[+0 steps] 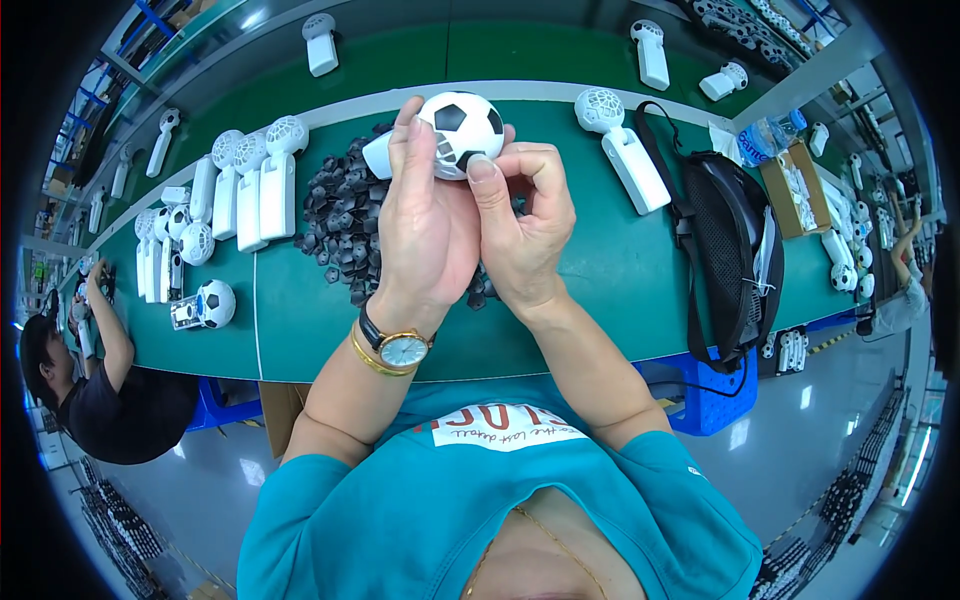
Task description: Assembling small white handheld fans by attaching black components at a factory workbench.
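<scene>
A white handheld fan (480, 113) with a football-shaped head and black pentagon patches is held up over the table. My left hand (425, 225) is closed round it, fingers behind the head, and part of its white handle shows to the left. My right hand (530, 205) grips the head's lower right side, its thumb pressed beside a black patch and its fingers curled. An open grille section shows low on the head. Below and left of my hands lies a heap of small black pentagon pieces (340, 215), partly hidden by my left hand.
Several white fans (278, 190) stand in a row at left; a ball-headed one (215, 303) lies nearer. Another white fan (630, 160) lies at right, beside a black bag (735, 250), a water bottle (770, 138) and a cardboard box (797, 190). A co-worker (90, 390) sits at far left.
</scene>
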The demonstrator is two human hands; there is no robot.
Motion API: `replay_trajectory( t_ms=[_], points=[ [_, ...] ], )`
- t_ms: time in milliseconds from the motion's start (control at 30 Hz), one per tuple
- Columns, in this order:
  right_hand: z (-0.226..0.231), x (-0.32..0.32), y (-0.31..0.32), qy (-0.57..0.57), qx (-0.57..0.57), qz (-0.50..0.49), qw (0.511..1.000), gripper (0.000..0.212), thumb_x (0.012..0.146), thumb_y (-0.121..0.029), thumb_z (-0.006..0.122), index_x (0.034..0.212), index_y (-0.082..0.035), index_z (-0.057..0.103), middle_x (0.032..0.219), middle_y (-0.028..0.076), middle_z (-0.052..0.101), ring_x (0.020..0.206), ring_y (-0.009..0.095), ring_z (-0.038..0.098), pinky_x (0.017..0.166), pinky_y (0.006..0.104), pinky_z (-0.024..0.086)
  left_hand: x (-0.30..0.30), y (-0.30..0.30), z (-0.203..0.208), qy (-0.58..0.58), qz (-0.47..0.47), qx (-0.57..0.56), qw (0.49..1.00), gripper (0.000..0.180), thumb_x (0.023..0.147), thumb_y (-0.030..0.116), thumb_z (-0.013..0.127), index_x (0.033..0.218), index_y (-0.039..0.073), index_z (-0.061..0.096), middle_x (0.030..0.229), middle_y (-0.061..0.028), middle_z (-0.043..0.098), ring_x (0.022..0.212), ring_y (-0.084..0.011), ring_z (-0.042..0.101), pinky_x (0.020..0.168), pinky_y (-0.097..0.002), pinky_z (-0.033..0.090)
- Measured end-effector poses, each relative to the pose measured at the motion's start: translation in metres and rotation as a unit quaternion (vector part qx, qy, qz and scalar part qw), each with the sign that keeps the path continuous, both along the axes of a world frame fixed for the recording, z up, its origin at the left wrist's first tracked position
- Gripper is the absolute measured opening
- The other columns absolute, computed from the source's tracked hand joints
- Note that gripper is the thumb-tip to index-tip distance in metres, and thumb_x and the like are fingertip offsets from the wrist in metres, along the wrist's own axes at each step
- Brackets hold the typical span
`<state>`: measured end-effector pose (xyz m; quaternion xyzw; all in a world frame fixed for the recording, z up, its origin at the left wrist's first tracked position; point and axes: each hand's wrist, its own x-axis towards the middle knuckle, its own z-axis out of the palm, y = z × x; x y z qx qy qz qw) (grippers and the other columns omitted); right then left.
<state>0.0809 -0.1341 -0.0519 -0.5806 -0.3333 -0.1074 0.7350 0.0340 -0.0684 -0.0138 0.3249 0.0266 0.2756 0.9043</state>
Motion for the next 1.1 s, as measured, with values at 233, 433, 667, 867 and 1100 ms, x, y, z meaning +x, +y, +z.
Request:
replay_trajectory(
  t_ms=[233,433,667,867,1100],
  points=[
    [0.004,0.008,0.000,-0.040,-0.010,-0.047,0.998,0.027,0.087,-0.019,0.071,0.102,-0.002,0.057,0.102,0.006,0.057,0.089,0.013,0.055,0.077,0.0276,0.047,-0.001,0.006,-0.005,0.001,0.008,0.048,0.999,0.043,0.104,0.032,0.037,0.140,0.010,0.027,0.126,-0.0122,0.048,0.118,-0.0251,0.050,0.099,-0.0411,0.044],
    [0.037,0.051,-0.021,-0.109,-0.122,0.157,0.974,0.049,0.090,-0.023,0.067,0.129,0.000,0.050,0.120,0.013,0.059,0.103,0.020,0.059,0.084,0.0297,0.048,-0.002,0.010,0.006,0.004,-0.021,0.047,0.999,0.043,0.104,0.032,0.039,0.138,0.008,0.030,0.126,-0.0118,0.048,0.117,-0.0215,0.050,0.097,-0.0389,0.045],
    [0.074,0.069,-0.025,-0.126,-0.146,0.230,0.954,0.059,0.080,-0.012,0.072,0.133,-0.003,0.048,0.113,0.012,0.060,0.097,0.020,0.060,0.084,0.0304,0.049,0.005,0.016,0.033,0.013,-0.063,0.126,0.990,0.045,0.104,0.038,0.035,0.134,0.005,0.040,0.129,-0.0135,0.051,0.117,-0.0236,0.054,0.100,-0.0402,0.045],
    [0.077,0.080,-0.034,0.057,-0.078,0.313,0.945,0.060,0.083,-0.014,0.073,0.135,-0.001,0.045,0.114,0.008,0.060,0.099,0.013,0.058,0.087,0.0273,0.047,-0.004,0.040,0.060,0.006,-0.241,0.148,0.959,0.063,0.091,0.014,0.066,0.142,0.004,0.032,0.119,-0.0117,0.056,0.111,-0.0204,0.057,0.094,-0.0406,0.050],
    [0.063,0.084,-0.028,0.017,-0.022,0.364,0.931,0.058,0.085,-0.012,0.072,0.134,0.000,0.045,0.113,0.006,0.060,0.098,0.011,0.058,0.087,0.0263,0.047,0.004,0.043,0.076,0.235,-0.007,0.636,0.735,0.065,0.081,0.016,0.076,0.135,0.002,0.043,0.115,-0.0099,0.059,0.105,-0.0197,0.059,0.090,-0.0341,0.049]
  ],
)
